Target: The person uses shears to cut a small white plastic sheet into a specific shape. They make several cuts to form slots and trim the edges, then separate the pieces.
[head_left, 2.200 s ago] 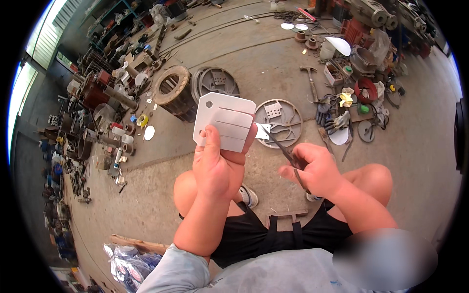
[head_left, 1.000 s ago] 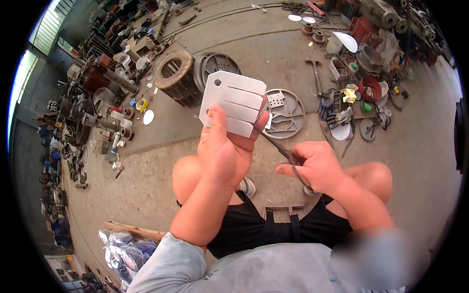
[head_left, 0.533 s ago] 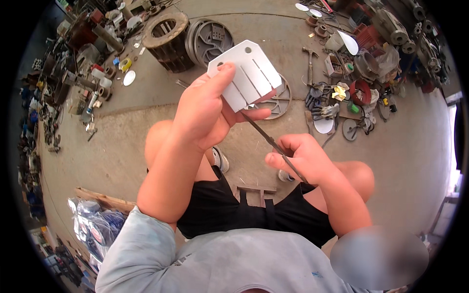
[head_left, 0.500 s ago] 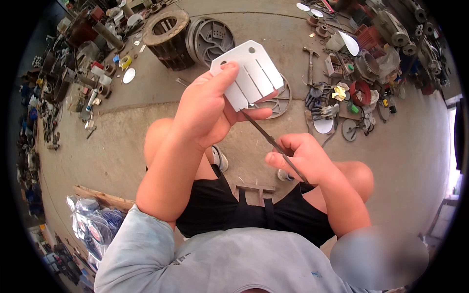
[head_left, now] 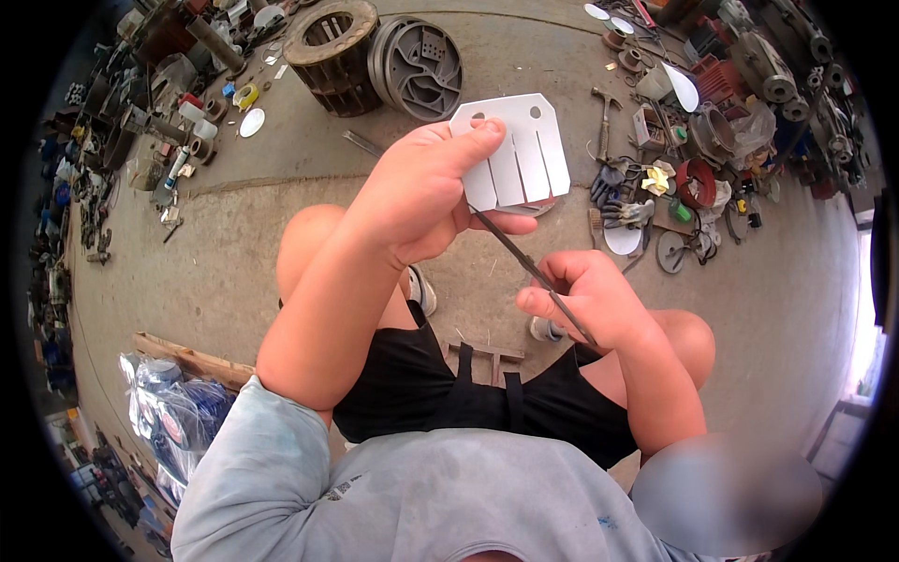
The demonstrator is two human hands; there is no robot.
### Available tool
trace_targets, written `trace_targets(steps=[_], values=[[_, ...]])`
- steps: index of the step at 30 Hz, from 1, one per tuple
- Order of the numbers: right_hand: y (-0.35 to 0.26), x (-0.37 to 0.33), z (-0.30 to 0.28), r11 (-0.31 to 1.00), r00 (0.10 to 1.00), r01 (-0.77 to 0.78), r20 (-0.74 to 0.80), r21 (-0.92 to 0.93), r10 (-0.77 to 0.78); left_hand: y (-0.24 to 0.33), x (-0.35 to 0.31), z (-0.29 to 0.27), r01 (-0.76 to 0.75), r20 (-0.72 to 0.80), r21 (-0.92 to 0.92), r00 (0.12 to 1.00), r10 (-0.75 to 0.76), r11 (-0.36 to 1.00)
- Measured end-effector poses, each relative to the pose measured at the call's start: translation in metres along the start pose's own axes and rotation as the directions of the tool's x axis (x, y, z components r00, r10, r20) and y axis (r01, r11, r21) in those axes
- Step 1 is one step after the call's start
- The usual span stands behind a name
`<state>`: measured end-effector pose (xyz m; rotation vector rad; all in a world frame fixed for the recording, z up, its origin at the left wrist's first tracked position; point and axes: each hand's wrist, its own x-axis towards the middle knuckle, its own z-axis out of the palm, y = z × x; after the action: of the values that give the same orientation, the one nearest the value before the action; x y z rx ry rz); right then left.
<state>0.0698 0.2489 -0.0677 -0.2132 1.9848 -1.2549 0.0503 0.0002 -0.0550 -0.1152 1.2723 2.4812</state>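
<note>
My left hand (head_left: 421, 192) is closed on a white flat sheet (head_left: 529, 169), its thumb pressed on the face next to one of the two holes. The sheet has clipped upper corners and several narrow slits running up from its lower edge. Below it, my right hand (head_left: 585, 300) grips a long, thin, dark metal tool (head_left: 510, 248), whose exact kind I cannot make out. The tool slants up to the left, and its far tip meets the sheet's lower left corner by my left fingers. Part of the right fingers' grip is hidden.
On the floor ahead stand a slatted wooden drum (head_left: 332, 61) and a round metal casting (head_left: 419, 70). To the right lie a hammer (head_left: 605, 122), gloves (head_left: 626, 214), a red ring (head_left: 693, 178) and machine parts. A plastic-wrapped bundle (head_left: 173, 407) sits at the lower left.
My left hand and the sheet have shifted right and slightly down, and the sheet has turned more upright. The tool's tip has followed; my right hand has barely moved.
</note>
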Motion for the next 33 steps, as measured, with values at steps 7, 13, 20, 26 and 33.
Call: trace_targets(steps=[7,13,20,26,33], values=[[0.002,-0.001,-0.001,0.999,0.999,-0.033,0.03,0.011,0.033,0.001,0.0,0.001,0.024,0.014,0.014,1.0,-0.024,1.0],[0.0,-0.005,-0.005,0.996,0.998,-0.061,0.013,0.061,0.061,0.004,0.001,-0.003,-0.109,-0.064,-0.065,0.992,0.105,0.992],[0.004,-0.01,-0.012,0.977,0.997,-0.076,-0.012,0.2,0.08,0.008,-0.001,-0.004,-0.12,-0.046,-0.075,0.992,0.117,0.99],[0.006,-0.009,-0.014,0.969,0.998,-0.045,-0.02,0.243,0.051,0.008,-0.001,-0.008,-0.111,-0.03,-0.063,0.994,0.109,0.992],[0.004,-0.009,-0.013,0.968,0.998,-0.053,-0.016,0.247,0.059,0.007,0.0,-0.01,-0.114,-0.028,-0.038,0.993,0.113,0.993]])
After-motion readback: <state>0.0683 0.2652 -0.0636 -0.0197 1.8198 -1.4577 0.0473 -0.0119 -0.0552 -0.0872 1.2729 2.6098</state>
